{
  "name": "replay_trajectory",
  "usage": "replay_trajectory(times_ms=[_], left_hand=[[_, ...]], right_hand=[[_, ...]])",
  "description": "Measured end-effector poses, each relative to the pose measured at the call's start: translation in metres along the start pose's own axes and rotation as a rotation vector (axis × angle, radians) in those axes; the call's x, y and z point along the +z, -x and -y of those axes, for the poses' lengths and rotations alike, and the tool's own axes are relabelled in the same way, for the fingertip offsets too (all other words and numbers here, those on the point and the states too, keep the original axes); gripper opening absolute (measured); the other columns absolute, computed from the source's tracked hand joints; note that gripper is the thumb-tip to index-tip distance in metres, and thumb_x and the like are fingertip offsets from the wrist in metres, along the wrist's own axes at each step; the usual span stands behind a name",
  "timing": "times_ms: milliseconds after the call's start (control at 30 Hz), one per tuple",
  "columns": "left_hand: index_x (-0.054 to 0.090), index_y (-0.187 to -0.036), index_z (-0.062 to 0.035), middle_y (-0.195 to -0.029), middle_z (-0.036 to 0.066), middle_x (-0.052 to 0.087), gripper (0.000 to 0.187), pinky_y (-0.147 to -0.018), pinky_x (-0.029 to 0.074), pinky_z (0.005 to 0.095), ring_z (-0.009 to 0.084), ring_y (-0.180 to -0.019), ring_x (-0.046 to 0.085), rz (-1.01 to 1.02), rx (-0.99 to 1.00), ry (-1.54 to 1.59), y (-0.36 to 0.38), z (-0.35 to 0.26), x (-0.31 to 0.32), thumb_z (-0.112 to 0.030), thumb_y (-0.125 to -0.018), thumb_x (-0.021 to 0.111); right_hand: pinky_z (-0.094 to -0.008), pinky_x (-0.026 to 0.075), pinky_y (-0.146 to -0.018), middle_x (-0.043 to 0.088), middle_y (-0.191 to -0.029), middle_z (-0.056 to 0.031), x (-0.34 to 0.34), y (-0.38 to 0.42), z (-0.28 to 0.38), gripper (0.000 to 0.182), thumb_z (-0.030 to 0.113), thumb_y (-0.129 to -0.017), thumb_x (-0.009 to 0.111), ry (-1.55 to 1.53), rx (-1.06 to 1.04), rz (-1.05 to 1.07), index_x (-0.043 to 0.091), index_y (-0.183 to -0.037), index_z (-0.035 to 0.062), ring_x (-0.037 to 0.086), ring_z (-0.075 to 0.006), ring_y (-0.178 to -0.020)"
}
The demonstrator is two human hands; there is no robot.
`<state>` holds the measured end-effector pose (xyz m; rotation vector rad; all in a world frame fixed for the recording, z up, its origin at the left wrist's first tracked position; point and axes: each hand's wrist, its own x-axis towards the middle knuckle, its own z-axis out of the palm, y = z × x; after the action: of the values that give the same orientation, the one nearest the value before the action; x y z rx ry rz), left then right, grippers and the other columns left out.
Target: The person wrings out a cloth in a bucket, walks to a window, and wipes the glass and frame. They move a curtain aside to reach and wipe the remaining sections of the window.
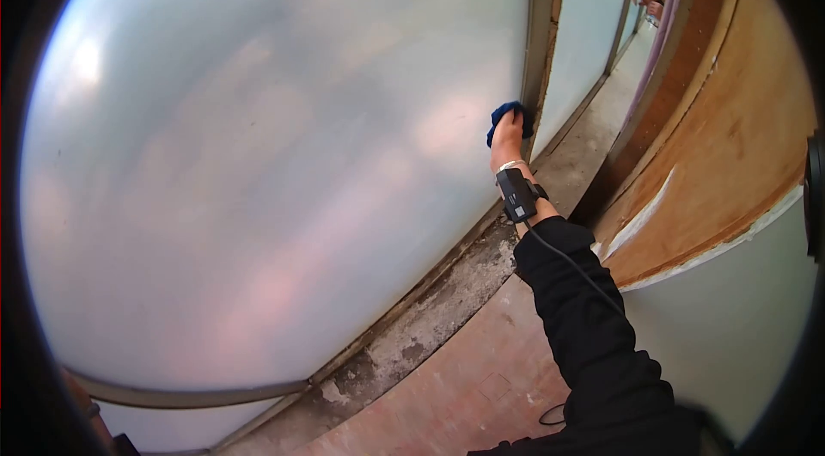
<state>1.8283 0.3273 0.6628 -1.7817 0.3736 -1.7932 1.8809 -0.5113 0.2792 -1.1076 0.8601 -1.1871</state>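
Observation:
My right hand (507, 136) presses a blue cloth (500, 115) flat against a large frosted glass pane (258, 155), close to the pane's right edge beside the metal frame post (540, 35). The arm wears a black sleeve, and a black device with a cable is strapped on the wrist (518, 195). My left hand is out of view.
A rough concrete sill (430, 318) runs along the foot of the glass, with a reddish floor (481, 379) beside it. A second pane (584, 18) follows to the right. A worn orange-brown wall (722, 138) stands at right. Another person's hand (650, 0) shows far off at the top.

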Motion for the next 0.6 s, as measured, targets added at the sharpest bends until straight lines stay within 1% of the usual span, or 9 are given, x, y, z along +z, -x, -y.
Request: replay_trajectory(times_ms=[67,100,200,267,333,400,467,500,600], left_hand=[[0.032,-0.141,-0.0061,-0.147,0.032,0.01,0.058,-0.103,0.02,0.0635,0.0504,-0.134,0.015,-0.061,0.019,-0.114,0.015,0.016,0.012,-0.043,-0.096,0.033],[0.034,-0.139,-0.0046,-0.145,0.031,0.014,0.055,-0.103,0.022,0.0599,0.0475,-0.133,0.019,-0.024,0.012,-0.076,0.022,0.025,0.018,-0.04,-0.096,0.034],[0.039,-0.134,0.0,-0.141,0.026,0.028,0.048,-0.104,0.027,0.0491,0.0389,-0.129,0.031,0.08,-0.07,0.032,0.053,0.067,0.044,-0.031,-0.097,0.038],[0.043,-0.131,0.0031,-0.138,0.023,0.037,0.044,-0.105,0.03,0.0418,0.0332,-0.126,0.039,0.158,-0.133,0.094,0.079,0.1,0.068,-0.025,-0.098,0.04],[0.046,-0.127,0.0062,-0.135,0.019,0.046,0.039,-0.105,0.033,0.0346,0.0274,-0.123,0.046,0.219,-0.199,0.14,0.096,0.109,0.084,-0.02,-0.098,0.043],[0.045,-0.129,0.0058,-0.134,0.02,0.046,0.04,-0.104,0.035,0.0353,0.0291,-0.123,0.047,0.207,-0.23,0.131,0.069,0.067,0.062,-0.02,-0.098,0.042],[0.042,-0.131,0.0052,-0.135,0.02,0.046,0.041,-0.103,0.035,0.0361,0.0298,-0.121,0.048,-0.002,-0.156,0.164,0.031,0.027,0.037,-0.019,-0.098,0.042],[0.041,-0.134,0.0019,-0.135,0.02,0.046,0.042,-0.104,0.034,0.0384,0.0313,-0.121,0.048,0.021,-0.167,0.252,0.034,0.035,0.042,-0.019,-0.098,0.042],[0.041,-0.135,-0.0015,-0.134,0.019,0.047,0.041,-0.104,0.033,0.0404,0.0321,-0.122,0.046,0.048,-0.115,0.239,0.031,0.043,0.043,-0.021,-0.098,0.042]], right_hand=[[-0.0391,0.04,-0.093,0.053,-0.12,-0.0275,0.007,0.031,0.035,0.048,0.03,-0.095,0.039,-0.013,-0.078,0.035,0.044,-0.124,-0.008,0.051,-0.038,-0.111],[-0.0394,0.039,-0.093,0.053,-0.119,-0.0273,0.011,0.045,0.045,0.045,0.027,-0.095,0.04,-0.031,-0.157,0.051,0.044,-0.123,-0.0079,0.051,-0.0377,-0.111],[-0.042,0.028,-0.106,0.038,-0.133,-0.0306,0.027,0.082,0.026,0.051,0.025,-0.095,0.043,0.12,-0.39,0.008,0.035,-0.129,-0.012,0.036,-0.041,-0.125],[-0.044,0.02,-0.11,0.028,-0.139,-0.0324,0.022,0.131,0.038,0.057,0.026,-0.096,0.043,0.192,-0.424,0.117,0.026,-0.134,-0.0134,0.026,-0.0439,-0.13],[-0.0455,0.019,-0.11,0.023,-0.142,-0.0324,0.022,0.175,0.038,0.059,0.026,-0.096,0.042,0.238,-0.422,0.177,0.022,-0.136,-0.0126,0.022,-0.0443,-0.132],[-0.0461,0.019,-0.11,0.02,-0.143,-0.0317,0.019,0.214,0.036,0.059,0.026,-0.096,0.042,0.227,-0.34,0.233,0.02,-0.137,-0.0113,0.02,-0.044,-0.133],[-0.0454,0.019,-0.11,0.019,-0.144,-0.0306,0.015,0.247,0.031,0.059,0.026,-0.096,0.042,0.259,-0.254,0.26,0.02,-0.138,-0.0099,0.02,-0.0429,-0.134],[-0.0445,0.019,-0.111,0.019,-0.144,-0.0296,0.013,0.261,0.028,0.059,0.026,-0.096,0.042,0.231,-0.188,0.284,0.019,-0.139,-0.0089,0.019,-0.0419,-0.134],[-0.0428,0.024,-0.11,0.019,-0.145,-0.0277,0.007,0.294,0.007,0.06,0.026,-0.096,0.043,0.217,-0.032,0.336,0.019,-0.139,-0.0078,0.023,-0.0411,-0.133]])
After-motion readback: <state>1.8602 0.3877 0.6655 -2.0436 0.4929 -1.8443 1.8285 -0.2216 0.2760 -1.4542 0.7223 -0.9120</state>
